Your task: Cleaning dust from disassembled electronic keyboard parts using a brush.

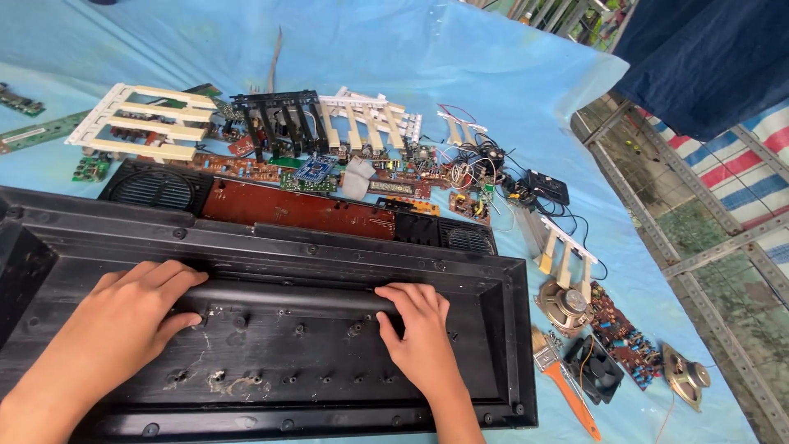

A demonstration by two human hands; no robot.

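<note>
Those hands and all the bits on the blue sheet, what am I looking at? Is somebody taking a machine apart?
The picture comes from a camera worn on a person's head, looking down, so the two bare hands are that person's own. The left hand and the right hand both rest on a long ridge running across a big black plastic shell, which lies hollow side up. Neither hand grips a tool.

Behind the shell, on the blue sheet, lie loose parts: white key strips, a black frame, green and brown circuit boards and tangled wires. To the right are round speakers, a small black fan and a brush with an orange handle. So yes, it looks like something already opened up.
</note>
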